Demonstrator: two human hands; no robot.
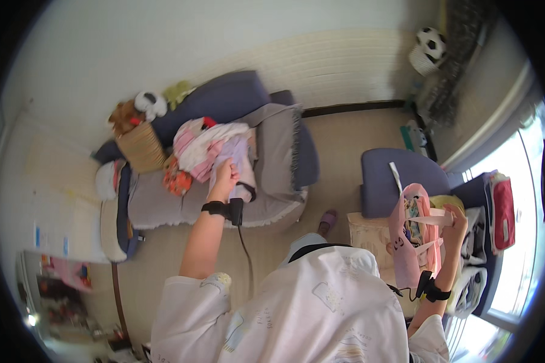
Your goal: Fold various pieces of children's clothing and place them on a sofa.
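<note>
With its fingers curled in, my left hand [227, 174] is over a lilac garment [236, 154] on the sofa. Whether it pinches the cloth I cannot tell. Beside that garment lies a heap of white and pink clothes [200, 147]. My right hand [456, 222] grips a pale handle of a pink tote bag [404, 254]. The bag gapes at the top and holds several patterned, cloth-like items [413, 222]. Its second handle is loose. Each wrist wears a black strap with a small device.
A grey throw [272, 149] covers part of the blue sofa [227, 95]. A woven basket [141, 145] with plush toys stands on the left. To the right are a blue chair [395, 177], a cardboard box [365, 231] and folded textiles [502, 213]. A cable trails from my left wrist.
</note>
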